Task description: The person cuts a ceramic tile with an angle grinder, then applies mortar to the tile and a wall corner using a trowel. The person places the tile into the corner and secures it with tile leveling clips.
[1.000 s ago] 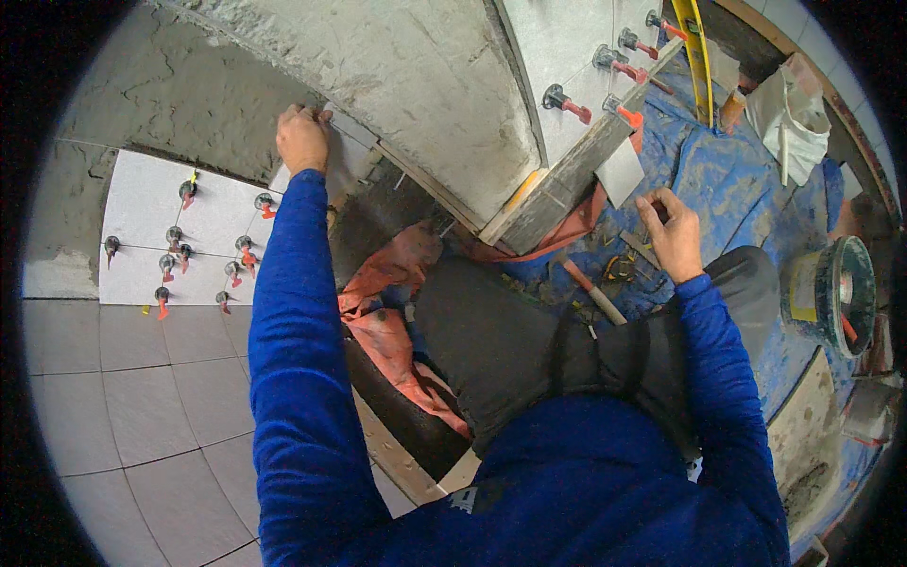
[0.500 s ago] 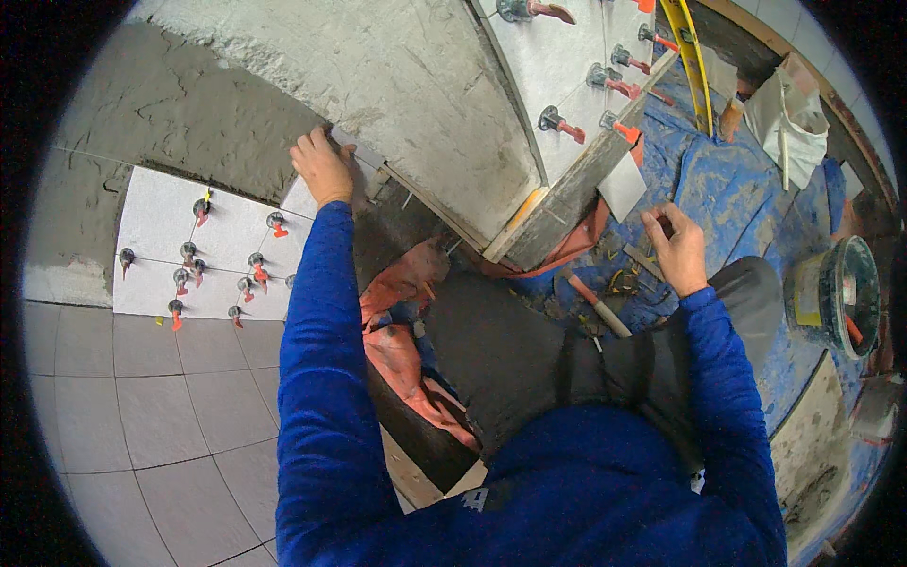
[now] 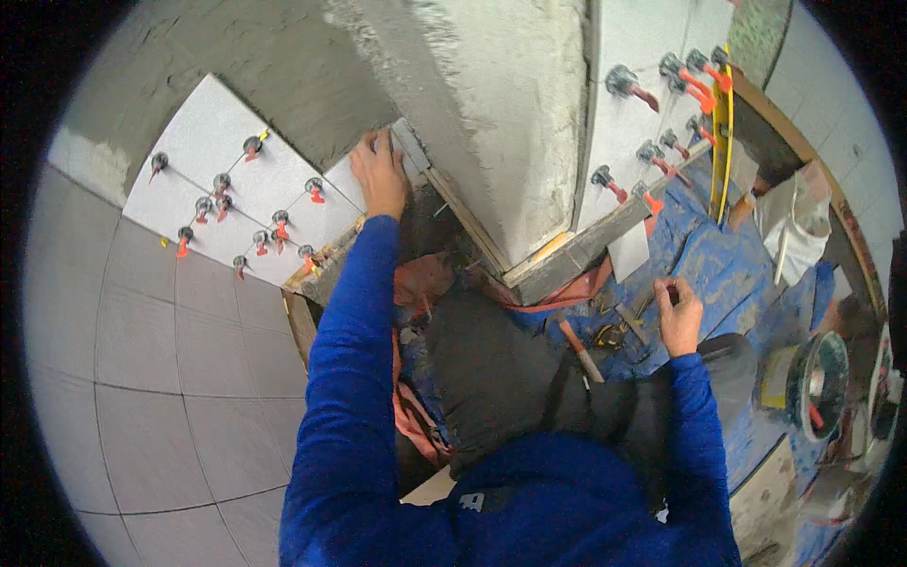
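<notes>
My left hand point(image 3: 380, 180) reaches to the wall corner, its fingers stretched over a pale cut tile point(image 3: 343, 180) and touching it. A narrow tile strip point(image 3: 410, 148) stands just right of those fingers. Left of the hand, larger white tiles point(image 3: 179, 142) carry several grey levelling clips with red handles point(image 3: 222, 182). Over the blue sheet, my right hand point(image 3: 680, 319) is raised with thumb and fingertips pinched together. Whatever may be between them is too small to make out. Below and left of it lies a hammer-like tool point(image 3: 580, 350) with a pale handle.
Grey mortar point(image 3: 283, 57) coats the wall above the tiles. A concrete block edge point(image 3: 529, 142) juts out ahead, with more clipped tiles point(image 3: 642, 123) on its right face. At right are a yellow level point(image 3: 723, 142), a white bag point(image 3: 794, 213), a bucket point(image 3: 820, 383) and blue sheeting point(image 3: 727, 255).
The view has swung, so the wall and tiles sit rotated and farther right. My left hand stays at the corner, its fingers now straighter over the cut tile. My right hand remains pinched.
</notes>
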Demonstrator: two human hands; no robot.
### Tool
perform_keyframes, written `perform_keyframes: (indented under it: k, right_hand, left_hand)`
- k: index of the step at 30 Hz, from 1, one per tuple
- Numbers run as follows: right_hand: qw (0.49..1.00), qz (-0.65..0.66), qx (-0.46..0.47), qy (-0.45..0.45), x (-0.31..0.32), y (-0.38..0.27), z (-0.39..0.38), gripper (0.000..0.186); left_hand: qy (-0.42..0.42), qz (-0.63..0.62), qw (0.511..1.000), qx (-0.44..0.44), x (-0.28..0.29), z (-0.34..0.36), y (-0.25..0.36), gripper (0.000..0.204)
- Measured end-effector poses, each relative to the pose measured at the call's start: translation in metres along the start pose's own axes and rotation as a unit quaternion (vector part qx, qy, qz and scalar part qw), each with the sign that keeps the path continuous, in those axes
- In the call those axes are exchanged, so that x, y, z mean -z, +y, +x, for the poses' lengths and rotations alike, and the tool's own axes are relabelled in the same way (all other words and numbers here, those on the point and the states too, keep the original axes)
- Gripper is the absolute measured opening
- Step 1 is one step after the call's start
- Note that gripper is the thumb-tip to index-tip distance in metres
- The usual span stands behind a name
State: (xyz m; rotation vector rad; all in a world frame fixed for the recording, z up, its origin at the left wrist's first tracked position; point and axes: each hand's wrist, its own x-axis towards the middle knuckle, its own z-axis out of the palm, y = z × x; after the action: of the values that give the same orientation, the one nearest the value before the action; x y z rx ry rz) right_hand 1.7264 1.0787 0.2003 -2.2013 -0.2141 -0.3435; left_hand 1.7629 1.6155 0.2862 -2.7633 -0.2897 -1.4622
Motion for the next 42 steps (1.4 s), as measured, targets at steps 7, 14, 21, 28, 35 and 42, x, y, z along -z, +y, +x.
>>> perform_keyframes:
  k: [7, 14, 21, 28, 35, 42]
  right_hand:
    - [0.999, 0.024, -0.013, -0.018, -0.011, 0.013, -0.002, 0.024]
    - [1.0, 0.021, 0.016, -0.009, -0.009, 0.005, -0.004, 0.021]
    - [0.999, 0.013, -0.028, -0.037, -0.01, -0.002, -0.006, 0.022]
    - [0.998, 0.004, -0.053, -0.042, -0.009, 0.002, -0.01, 0.02]
    - [0.997, -0.01, -0.043, -0.059, -0.013, 0.006, -0.013, 0.02]
    - [0.995, -0.033, -0.062, -0.07, -0.023, 0.028, -0.01, 0.021]
  left_hand:
    - [-0.047, 0.049, 0.997, 0.024, -0.008, 0.051, -0.023, 0.026]
    - [-0.065, 0.048, 0.995, 0.065, -0.014, 0.055, -0.02, 0.024]
    - [-0.05, 0.062, 0.996, 0.045, -0.016, 0.052, -0.023, 0.024]
    - [-0.09, 0.09, 0.989, 0.071, -0.014, 0.053, -0.018, 0.022]
    - [-0.039, 0.057, 0.996, 0.061, -0.015, 0.05, -0.022, 0.024]
    - [-0.015, 0.025, 0.997, 0.077, -0.011, 0.045, -0.019, 0.019]
